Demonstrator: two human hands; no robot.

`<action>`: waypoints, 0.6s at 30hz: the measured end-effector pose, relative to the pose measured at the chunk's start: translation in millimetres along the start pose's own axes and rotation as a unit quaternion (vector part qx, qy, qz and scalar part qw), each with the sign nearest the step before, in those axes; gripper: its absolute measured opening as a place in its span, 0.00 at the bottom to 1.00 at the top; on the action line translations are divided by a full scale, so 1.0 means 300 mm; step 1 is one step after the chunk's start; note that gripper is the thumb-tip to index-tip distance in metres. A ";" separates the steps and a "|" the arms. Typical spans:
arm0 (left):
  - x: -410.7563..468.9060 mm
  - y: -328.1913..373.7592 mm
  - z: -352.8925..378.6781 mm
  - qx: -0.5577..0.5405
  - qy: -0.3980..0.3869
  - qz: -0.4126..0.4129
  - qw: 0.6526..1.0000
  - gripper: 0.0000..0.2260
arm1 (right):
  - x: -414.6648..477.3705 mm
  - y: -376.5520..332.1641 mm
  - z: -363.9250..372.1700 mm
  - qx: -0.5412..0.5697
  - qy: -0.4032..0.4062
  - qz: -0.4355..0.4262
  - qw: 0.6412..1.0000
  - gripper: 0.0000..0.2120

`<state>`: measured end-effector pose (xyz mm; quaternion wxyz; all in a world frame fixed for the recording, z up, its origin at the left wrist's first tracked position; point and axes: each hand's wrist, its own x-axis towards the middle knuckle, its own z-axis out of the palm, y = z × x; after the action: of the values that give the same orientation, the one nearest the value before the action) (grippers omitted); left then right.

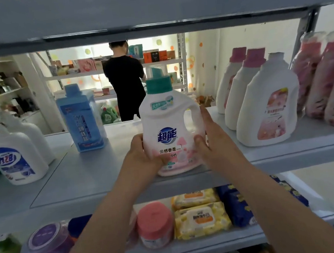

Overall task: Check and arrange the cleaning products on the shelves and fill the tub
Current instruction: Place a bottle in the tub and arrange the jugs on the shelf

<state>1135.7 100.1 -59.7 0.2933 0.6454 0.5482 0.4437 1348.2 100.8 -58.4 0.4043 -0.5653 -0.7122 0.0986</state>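
Observation:
A white detergent bottle point(169, 124) with a teal cap and a pink lower label stands upright near the front edge of the grey middle shelf point(88, 177). My left hand point(142, 156) grips its lower left side, thumb across the label. My right hand point(209, 136) holds its right side by the handle, fingers straight up along the back and thumb pressing the front.
On the same shelf stand a blue box-shaped bottle point(83, 119), white jugs at left point(17, 162), and white and pink bottles at right point(267, 104). The shelf below holds a pink-lidded jar point(155, 224), wipe packs point(201, 220) and a purple jar point(48, 246). A person in black point(125, 85) stands behind the shelving.

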 end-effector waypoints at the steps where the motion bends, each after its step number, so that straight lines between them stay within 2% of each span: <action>1: 0.044 0.003 0.020 0.006 -0.006 -0.002 1.000 0.28 | 0.022 0.019 -0.008 -0.023 -0.002 -0.002 1.000 0.36; 6: 0.244 0.003 0.105 0.045 -0.008 0.012 0.999 0.29 | 0.118 0.114 -0.016 -0.098 -0.049 0.011 0.994 0.40; 11: 0.410 -0.022 0.164 0.037 0.000 -0.008 0.999 0.31 | 0.127 0.192 0.037 -0.178 -0.113 0.003 0.977 0.22; 14: 0.488 -0.022 0.200 0.038 -0.004 -0.014 0.999 0.32 | 0.135 0.210 0.066 -0.229 -0.154 0.010 0.961 0.20; 18: 0.561 -0.012 0.245 0.037 -0.017 -0.017 0.999 0.31 | 0.146 0.217 0.077 -0.248 -0.149 0.005 0.957 0.19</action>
<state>1200.5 271.7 -52.5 0.2866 0.6535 0.5701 0.4071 1378.1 169.3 -92.2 0.1402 -0.6305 -0.7634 0.0042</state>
